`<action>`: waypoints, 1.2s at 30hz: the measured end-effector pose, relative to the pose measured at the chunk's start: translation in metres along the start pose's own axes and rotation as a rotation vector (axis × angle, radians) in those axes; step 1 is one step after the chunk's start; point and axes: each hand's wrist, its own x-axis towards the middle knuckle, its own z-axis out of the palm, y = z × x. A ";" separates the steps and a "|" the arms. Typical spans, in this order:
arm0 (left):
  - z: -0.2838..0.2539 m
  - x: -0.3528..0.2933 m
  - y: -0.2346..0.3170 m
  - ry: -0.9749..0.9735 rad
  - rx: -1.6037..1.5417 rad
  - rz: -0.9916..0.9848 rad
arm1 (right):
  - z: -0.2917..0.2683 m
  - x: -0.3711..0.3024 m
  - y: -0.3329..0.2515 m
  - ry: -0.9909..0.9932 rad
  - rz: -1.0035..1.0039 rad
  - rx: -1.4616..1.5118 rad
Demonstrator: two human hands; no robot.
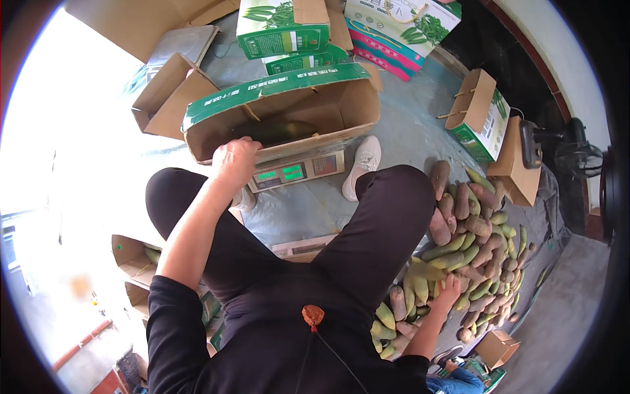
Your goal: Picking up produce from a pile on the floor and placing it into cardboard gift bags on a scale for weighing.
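Observation:
My left hand (233,161) is curled over the front rim of an open cardboard box (354,108) with green flaps. The box stands on a digital scale (295,172) with a green lit display, and something dark green lies inside it. My right hand (449,289) reaches down to my right onto a pile of long green and brownish-purple vegetables (479,243) on the floor. Its fingers are buried among them, so its grip is hidden. My legs in black trousers spread out on either side of the scale.
Folded and open cartons (167,95) lie at the back left. Printed green and white boxes (282,26) stand behind the scale. Carrier boxes (482,115) and a black fan (577,154) are at the right. Another person's blue sleeve (459,382) shows at the bottom.

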 end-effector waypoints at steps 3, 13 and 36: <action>-0.001 0.002 0.005 0.029 0.021 0.056 | 0.056 -0.024 -0.092 -0.115 -0.286 -0.128; 0.003 0.001 -0.001 0.055 0.014 0.068 | 0.204 -0.072 -0.283 -0.685 -0.547 0.375; -0.003 0.006 0.000 -0.002 -0.018 0.067 | 0.419 -0.100 -0.236 -0.837 -0.205 0.030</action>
